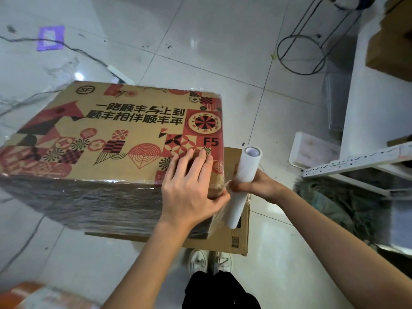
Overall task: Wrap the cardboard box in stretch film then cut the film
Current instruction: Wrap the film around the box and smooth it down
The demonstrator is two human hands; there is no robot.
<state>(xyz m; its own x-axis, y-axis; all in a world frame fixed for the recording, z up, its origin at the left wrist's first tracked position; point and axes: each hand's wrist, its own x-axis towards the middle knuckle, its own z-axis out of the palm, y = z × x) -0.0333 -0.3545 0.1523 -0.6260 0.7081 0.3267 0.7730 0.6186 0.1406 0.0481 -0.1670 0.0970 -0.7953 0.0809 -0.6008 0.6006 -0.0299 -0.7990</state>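
A large cardboard box (116, 130) with red and black printed patterns stands in the middle of the view, its near side covered in wrinkled stretch film (89, 201). My left hand (189, 188) rests on the box's near right corner, fingers straight on the top face and thumb down over the edge. My right hand (256, 186) grips a white stretch film roll (245, 175) held upright just right of that corner. A short band of film runs from the roll to the corner.
The box sits on a flat brown cardboard box (236, 239) on a glossy tiled floor. A white shelf unit (379, 97) stands at the right, a wire stand (301, 54) behind it, cables (66, 47) at the far left. My shoes (209, 262) are below.
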